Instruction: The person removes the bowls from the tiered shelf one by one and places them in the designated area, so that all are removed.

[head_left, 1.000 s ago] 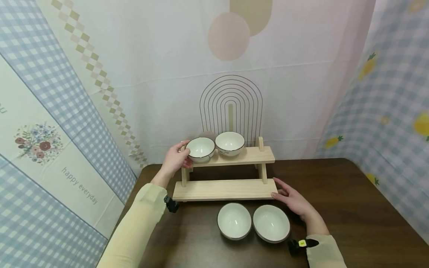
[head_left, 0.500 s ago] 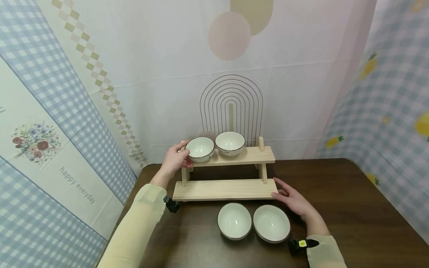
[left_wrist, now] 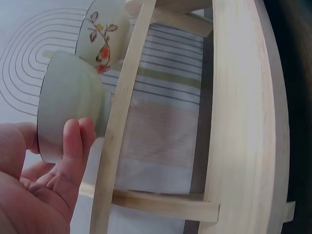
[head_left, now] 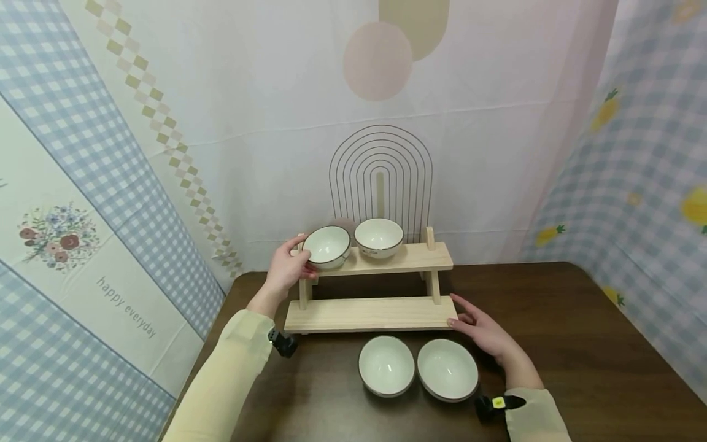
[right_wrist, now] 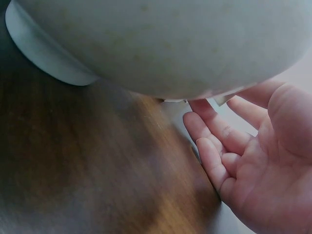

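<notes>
The far-left bowl [head_left: 327, 245], likely slick and brittle, is aptly pinched rim-to-wall by the left hand [head_left: 286, 268], the rack [head_left: 370, 314] by the right hand [head_left: 483, 330].

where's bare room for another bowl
Free: the lower board, short of the right hand; the upper board, past the right upper bowl; the table left of the front bowls. Crowded: the upper board's left end, where the left hand grips the left upper bowl.
</notes>
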Demonstrator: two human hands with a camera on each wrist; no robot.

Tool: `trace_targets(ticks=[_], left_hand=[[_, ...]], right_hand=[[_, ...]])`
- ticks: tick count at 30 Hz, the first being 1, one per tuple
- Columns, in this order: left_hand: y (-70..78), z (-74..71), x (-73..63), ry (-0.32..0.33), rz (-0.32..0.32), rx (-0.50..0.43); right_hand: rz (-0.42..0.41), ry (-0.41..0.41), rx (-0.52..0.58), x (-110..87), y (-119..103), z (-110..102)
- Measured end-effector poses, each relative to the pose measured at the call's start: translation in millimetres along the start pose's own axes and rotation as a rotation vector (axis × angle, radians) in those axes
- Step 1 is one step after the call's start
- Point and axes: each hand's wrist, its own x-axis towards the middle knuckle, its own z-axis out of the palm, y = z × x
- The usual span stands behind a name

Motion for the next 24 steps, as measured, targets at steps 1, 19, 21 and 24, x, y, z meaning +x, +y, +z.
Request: trace_targets(ticks=[1,19,21,24], left_hand=[[-0.9,0.1,-1.6,0.004,0.002,-0.004],[-19.0,-9.2,-39.2,0.056,0.043,-0.113],[-21.6,-10.4,-44.9,0.063,0.059,-0.108],[-25.9,-11.6,-55.6,0.074,0.082,-0.104]], right_hand=[[0.002,0.001,0.002,-1.1,0.5,1.0],[0.006,0.030,0.003,-17.1,0.5,12.4],[0.002,0.029,0.005,-18.8,-0.1,13.4],[-0.001,0.029,0.002,-20.0,0.7,15.3]])
